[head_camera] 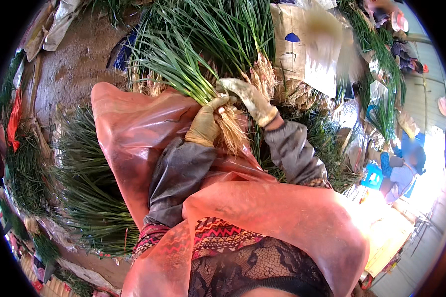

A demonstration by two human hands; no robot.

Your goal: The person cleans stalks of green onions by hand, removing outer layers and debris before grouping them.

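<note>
My left hand (204,125), in a dirty yellowish work glove, is closed around a bunch of green garlic-like plants (187,76). Their leaves point up and to the left, and the pale roots (231,128) hang below my fist, with a small white bulb end showing. My right hand (249,99), in a stained pale glove, reaches in from the right. Its fingertips meet the stems just above my left hand; whether they pinch anything is hidden. Under both forearms, a translucent red plastic apron (145,122) covers my lap.
More rooted plants (241,33) lie beyond my hands, next to a tan sack (288,44). A large leafy heap (93,178) lies at left, near bare wet ground (78,67). Toward the right, a person (401,174) sits by a blue plastic crate (372,176).
</note>
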